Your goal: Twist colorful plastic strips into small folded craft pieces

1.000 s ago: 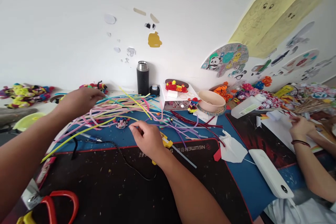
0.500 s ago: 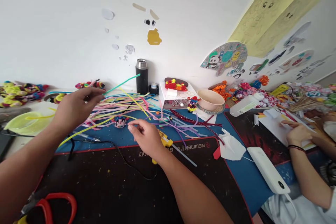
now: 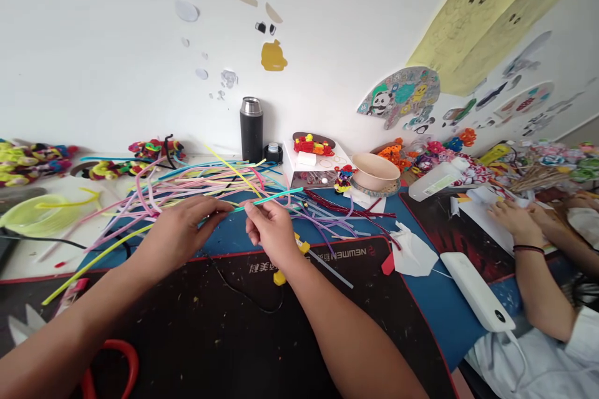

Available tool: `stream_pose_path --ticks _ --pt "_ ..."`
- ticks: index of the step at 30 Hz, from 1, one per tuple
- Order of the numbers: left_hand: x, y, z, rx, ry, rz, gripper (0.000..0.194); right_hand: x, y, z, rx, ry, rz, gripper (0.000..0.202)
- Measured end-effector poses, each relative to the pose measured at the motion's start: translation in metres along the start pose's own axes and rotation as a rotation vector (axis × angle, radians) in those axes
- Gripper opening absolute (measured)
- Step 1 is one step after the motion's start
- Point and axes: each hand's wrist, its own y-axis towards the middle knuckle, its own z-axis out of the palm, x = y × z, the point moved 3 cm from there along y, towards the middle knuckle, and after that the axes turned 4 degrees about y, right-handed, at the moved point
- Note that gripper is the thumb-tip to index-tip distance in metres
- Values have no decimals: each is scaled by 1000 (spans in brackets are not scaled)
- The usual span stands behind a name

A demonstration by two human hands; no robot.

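A teal pipe cleaner (image 3: pixel 283 194) stretches between my two hands over the front of the pipe cleaner pile. My left hand (image 3: pixel 185 227) is closed on its left part, thumb and fingers pinched. My right hand (image 3: pixel 271 224) pinches it farther along, and its tip sticks out up and to the right. Behind the hands lies a heap of pink, yellow, blue and purple pipe cleaners (image 3: pixel 187 184). A yellow glue gun (image 3: pixel 303 245) is partly covered by my right wrist, with a clear glue stick (image 3: pixel 331 270) coming out of it.
Red-handled scissors (image 3: pixel 131 358) lie near my left forearm on the black mat (image 3: pixel 210 349). Behind stand a black thermos (image 3: pixel 251 131), a white box (image 3: pixel 292 168) and a beige bowl (image 3: pixel 374 174). A white power bank (image 3: pixel 477 293) lies at right, near another person's hands (image 3: pixel 515 218).
My left hand has come down and to the right with the teal pipe cleaner. My right hand, holding nothing visible before, now grips it too. The other person's hand has shifted on the paper.
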Motion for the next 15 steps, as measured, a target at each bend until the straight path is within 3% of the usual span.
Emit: stream_pose_path --ticks 5,7,9,11,12,15 --pt "-1 -19 -13 -177 71 -57 42 6 2 -5 -92 48 -36 49" --pt "-10 -29 -12 -43 -63 -123 41 8 3 -6 -121 84 -50 49" --pt "-22 -40 -3 218 -330 -209 41 9 3 -6 -130 110 -47 49" --pt "-28 -48 6 282 -651 -375 46 9 1 -4 -115 113 -38 47" --pt "-29 -51 9 247 -817 -465 50 9 0 -3 -101 104 -39 46" --pt "-19 -53 13 -5 -1205 -648 55 8 -4 2 -54 55 -48 42"
